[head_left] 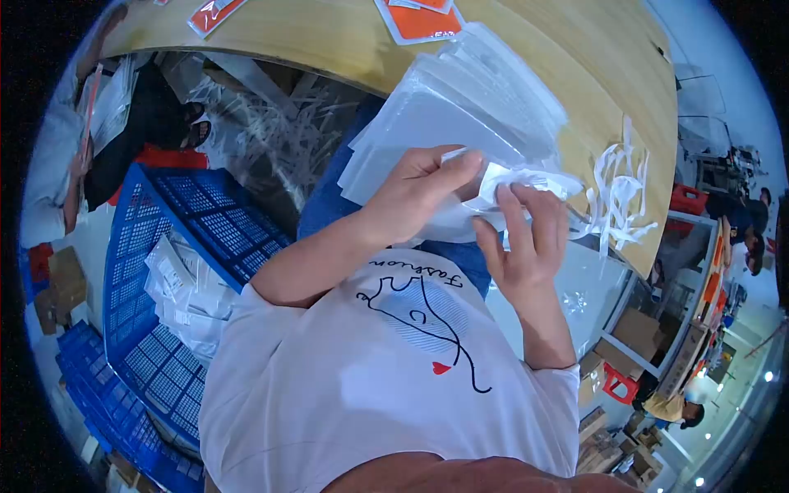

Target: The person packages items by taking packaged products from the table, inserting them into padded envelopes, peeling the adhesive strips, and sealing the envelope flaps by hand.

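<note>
My left hand (423,189) is closed on a clear plastic bag (452,220), its thumb pressed along the top. My right hand (530,238) bends its fingers over the same bag, fingertips on a crumpled white piece (514,177) at its opening. What lies inside the bag I cannot make out. Just beyond both hands, a fanned stack of clear plastic bags (460,103) rests at the table edge. Peeled white strips (620,193) lie in a tangle to the right of my right hand.
Orange printed packets (419,20) lie on the wooden table (592,57). At my left stands a blue basket (136,271) holding white packages (185,287). Scraps of strips (263,115) litter the floor. Another person (66,181) is at the far left.
</note>
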`<move>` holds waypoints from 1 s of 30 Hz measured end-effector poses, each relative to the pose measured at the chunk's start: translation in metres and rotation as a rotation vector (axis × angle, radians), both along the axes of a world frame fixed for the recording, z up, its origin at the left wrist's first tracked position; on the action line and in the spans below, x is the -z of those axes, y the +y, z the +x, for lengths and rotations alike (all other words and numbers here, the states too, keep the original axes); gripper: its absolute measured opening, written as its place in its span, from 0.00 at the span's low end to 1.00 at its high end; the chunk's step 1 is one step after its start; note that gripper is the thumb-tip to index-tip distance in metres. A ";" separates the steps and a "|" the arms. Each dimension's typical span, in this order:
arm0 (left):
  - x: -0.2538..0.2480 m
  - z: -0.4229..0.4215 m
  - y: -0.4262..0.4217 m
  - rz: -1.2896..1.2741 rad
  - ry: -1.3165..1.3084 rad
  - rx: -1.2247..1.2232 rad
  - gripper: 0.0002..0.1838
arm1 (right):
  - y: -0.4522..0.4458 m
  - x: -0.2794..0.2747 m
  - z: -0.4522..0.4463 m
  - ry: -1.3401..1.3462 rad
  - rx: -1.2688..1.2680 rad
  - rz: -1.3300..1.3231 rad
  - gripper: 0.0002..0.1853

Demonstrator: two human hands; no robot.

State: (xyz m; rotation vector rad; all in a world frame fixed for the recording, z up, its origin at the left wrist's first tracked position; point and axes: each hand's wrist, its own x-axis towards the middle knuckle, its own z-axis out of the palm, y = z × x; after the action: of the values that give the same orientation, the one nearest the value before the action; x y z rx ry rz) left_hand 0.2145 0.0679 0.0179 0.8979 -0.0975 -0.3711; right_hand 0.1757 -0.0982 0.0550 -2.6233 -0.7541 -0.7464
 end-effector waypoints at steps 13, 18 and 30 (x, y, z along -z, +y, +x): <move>-0.023 -0.012 -0.019 0.163 -0.173 0.143 0.15 | -0.028 -0.021 -0.018 0.387 -0.127 0.078 0.17; 0.015 -0.001 -0.020 0.343 -0.171 0.135 0.13 | -0.042 0.001 0.003 0.757 -0.133 0.302 0.17; 0.026 0.013 -0.019 0.480 -0.268 -0.022 0.11 | -0.030 0.007 0.021 0.772 0.081 0.196 0.16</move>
State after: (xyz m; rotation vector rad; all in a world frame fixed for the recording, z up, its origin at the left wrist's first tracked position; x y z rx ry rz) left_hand 0.2280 0.0491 -0.0084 1.4211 -0.2520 -0.2538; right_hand 0.1966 -0.1277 0.0476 -2.4634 -0.3242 0.1916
